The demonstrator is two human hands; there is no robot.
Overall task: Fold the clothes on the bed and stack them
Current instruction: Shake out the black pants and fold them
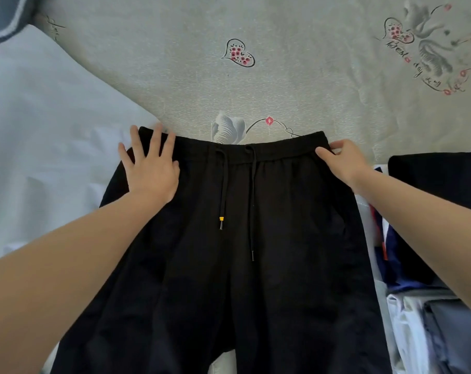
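Black trousers [255, 238] lie flat at 6 o'clock on the bed [188, 76], left hand [150, 168] pressing flat, released, right hand [344, 160] grip pinching the waistband edge, open sheet toward 12 o'clock.

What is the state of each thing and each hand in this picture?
black trousers: spread flat on the bed, not folded.
drawstring: untied, both ends lying loose.
left hand: open, pressing flat on the waistband.
right hand: pinching the waistband corner.
white cloth: lying unfolded at the left.
clothes pile: folded, stacked at the right.
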